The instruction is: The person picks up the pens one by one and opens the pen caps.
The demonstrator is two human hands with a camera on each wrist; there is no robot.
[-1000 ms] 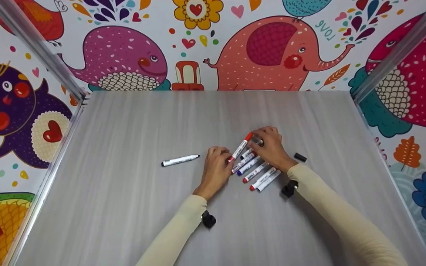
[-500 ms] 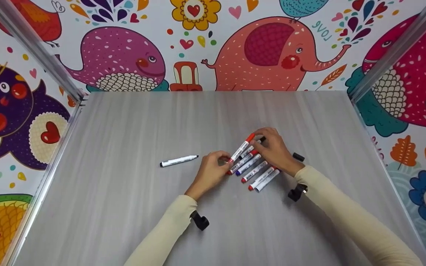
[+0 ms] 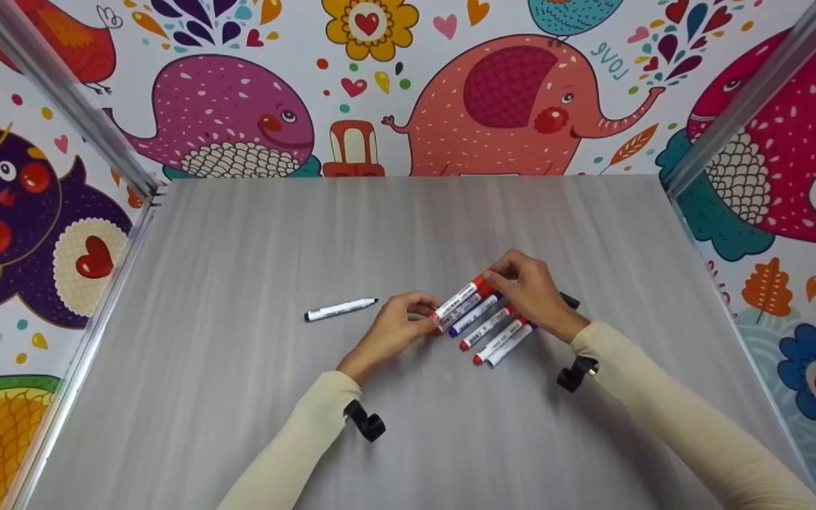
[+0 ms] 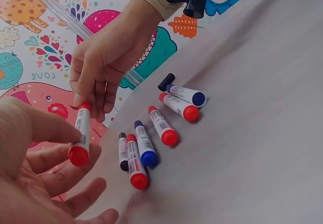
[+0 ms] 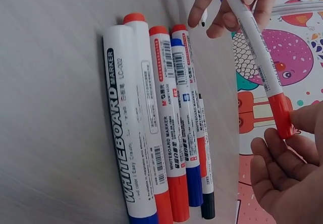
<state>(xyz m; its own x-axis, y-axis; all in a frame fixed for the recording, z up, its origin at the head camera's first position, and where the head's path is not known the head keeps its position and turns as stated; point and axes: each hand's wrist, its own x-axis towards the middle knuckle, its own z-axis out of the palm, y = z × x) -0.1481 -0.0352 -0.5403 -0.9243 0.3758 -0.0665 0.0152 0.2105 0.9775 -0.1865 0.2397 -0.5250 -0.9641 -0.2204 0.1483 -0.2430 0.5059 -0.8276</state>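
A white whiteboard marker with a red cap [image 5: 256, 52] is held slanting above the table between both hands. My left hand [image 3: 394, 329] pinches its red rear end, the thumb on one side and fingers on the other; the other fingers spread loosely. At the opposite end my right hand [image 3: 532, 290] pinches the red cap [image 5: 280, 115] between thumb and fingertips. Below lies a slanted row of several markers: a red one [image 4: 136, 163], a blue one [image 4: 145, 146], another red one [image 4: 162, 127], a black one [image 4: 122, 152], and a thicker blue-capped one [image 5: 126, 123].
An uncapped black marker [image 3: 341, 309] lies apart, left of my left hand. A loose black cap [image 4: 166, 81] lies beyond the row, partly behind my right wrist in the head view. Printed cartoon walls with metal posts [image 3: 755, 99] enclose the grey table [image 3: 273, 234].
Both hands have kept hold of the red marker, lowering it slightly toward the row in the head view. The left forearm has shifted left. The markers in the row stay in place.
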